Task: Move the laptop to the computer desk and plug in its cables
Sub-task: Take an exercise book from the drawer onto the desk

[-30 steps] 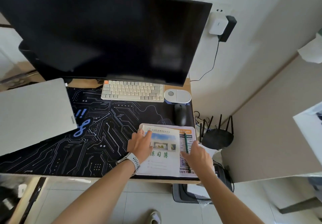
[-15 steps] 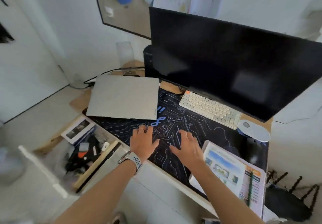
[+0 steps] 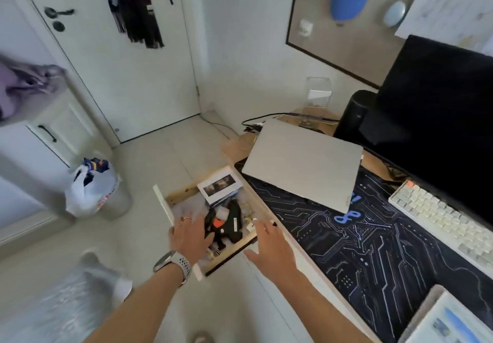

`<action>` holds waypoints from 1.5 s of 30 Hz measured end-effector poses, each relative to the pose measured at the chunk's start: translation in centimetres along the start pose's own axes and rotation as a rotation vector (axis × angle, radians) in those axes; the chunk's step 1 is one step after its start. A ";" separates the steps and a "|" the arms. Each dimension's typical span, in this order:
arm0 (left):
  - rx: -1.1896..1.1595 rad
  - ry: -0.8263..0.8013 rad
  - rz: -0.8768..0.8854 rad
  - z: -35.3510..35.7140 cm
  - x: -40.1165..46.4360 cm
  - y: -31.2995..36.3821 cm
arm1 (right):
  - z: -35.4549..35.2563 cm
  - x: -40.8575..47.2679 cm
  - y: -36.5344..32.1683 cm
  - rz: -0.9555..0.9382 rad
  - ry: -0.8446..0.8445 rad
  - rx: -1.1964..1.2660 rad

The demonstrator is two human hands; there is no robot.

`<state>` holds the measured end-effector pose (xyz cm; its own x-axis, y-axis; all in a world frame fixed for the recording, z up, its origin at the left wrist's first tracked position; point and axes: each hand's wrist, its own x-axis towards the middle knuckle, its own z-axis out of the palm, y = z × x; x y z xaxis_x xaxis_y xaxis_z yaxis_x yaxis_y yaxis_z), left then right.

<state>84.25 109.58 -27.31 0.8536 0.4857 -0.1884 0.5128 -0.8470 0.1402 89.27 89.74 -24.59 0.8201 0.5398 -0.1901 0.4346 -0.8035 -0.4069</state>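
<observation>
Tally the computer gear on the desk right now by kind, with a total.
Laptop, closed: 1
Monitor: 1
Keyboard: 1
Desk mat: 1
Black cylindrical unit beside the monitor: 1
Total: 5
Cables lie behind the laptop; their number cannot be told.

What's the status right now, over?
Both hands empty: left hand over open drawer, right hand at desk edge. Laptop closed on desk mat. Cables unplugged behind.

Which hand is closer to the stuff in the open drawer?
Left. The left hand hovers right over the drawer, spread open beside the black tool. The right hand is at the drawer's desk-side edge, also empty.
</observation>
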 end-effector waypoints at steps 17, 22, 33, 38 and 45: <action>0.189 -0.358 0.226 3.0 8.0 -13.9 | 13.1 11.3 -15.0 -0.018 -0.408 -0.246; 0.176 -0.393 0.256 5.1 8.2 -14.6 | 15.3 11.2 -14.2 0.029 -0.458 -0.268; 0.135 -0.401 0.297 6.2 8.9 -13.9 | 15.1 12.5 -12.9 0.074 -0.483 -0.257; 0.161 -0.448 0.332 6.1 10.6 -12.0 | 13.6 13.6 -10.9 0.082 -0.474 -0.255; 0.192 -0.465 0.361 6.1 13.4 -7.6 | 10.9 16.2 -7.1 0.108 -0.480 -0.283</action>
<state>91.28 121.18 -36.85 0.8190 0.0527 -0.5714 0.1365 -0.9851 0.1048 95.42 106.91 -34.51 0.6330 0.4515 -0.6288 0.4949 -0.8606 -0.1197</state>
